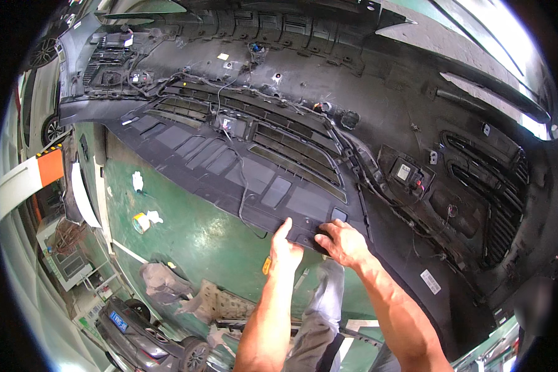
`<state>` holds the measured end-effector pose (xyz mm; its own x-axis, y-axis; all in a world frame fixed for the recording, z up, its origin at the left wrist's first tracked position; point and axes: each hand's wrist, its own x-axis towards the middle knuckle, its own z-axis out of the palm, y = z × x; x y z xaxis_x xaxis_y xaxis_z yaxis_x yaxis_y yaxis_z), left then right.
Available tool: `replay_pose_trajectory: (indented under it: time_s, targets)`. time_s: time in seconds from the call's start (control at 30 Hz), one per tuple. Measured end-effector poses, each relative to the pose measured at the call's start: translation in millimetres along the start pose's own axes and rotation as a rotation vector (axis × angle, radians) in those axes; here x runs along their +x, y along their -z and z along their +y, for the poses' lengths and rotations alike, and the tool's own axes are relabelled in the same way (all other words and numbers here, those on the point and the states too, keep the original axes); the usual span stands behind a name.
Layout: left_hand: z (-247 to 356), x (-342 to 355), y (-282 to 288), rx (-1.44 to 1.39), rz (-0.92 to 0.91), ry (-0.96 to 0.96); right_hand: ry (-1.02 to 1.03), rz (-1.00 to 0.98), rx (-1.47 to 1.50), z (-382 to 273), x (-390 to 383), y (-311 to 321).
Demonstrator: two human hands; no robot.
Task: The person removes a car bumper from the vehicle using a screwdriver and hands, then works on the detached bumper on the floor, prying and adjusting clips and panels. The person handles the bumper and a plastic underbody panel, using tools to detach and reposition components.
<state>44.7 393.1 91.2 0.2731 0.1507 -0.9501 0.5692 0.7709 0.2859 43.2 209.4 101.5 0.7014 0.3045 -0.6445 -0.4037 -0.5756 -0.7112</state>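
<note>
A large black car bumper (304, 93) lies inside-up before me, with grilles, brackets and black wiring across it. My left hand (285, 248) rests at the near edge of its lower panel (229, 167), index finger stretched up onto the plastic; a small yellow-orange thing shows just under the wrist, and I cannot tell whether the hand holds it. My right hand (341, 242) lies flat beside it, fingers curled over the same edge near a small square cut-out (338, 214). A loose black cable (245, 204) hangs over the panel just left of my hands.
Green floor (192, 235) lies below the bumper, with a tape roll (141, 222), white scraps (137, 181) and a grey rag (161, 282). A dark car (149, 335) stands at the lower left. My grey trouser leg (322, 310) shows between my forearms.
</note>
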Motion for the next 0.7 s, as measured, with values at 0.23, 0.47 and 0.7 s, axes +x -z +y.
replay_pose_trajectory:
  time_s: [0.23,0.47,0.7]
  targets:
    - [2,12,16,0.093,-0.010,-0.036,-0.220,0.349,0.342,-3,-60,5]
    - [33,18,12,-0.031,-0.099,-0.113,-0.421,0.311,0.495,-7,-178,1]
    - [85,8,11,0.187,-0.017,-0.162,-0.598,0.277,0.608,5,-263,-48]
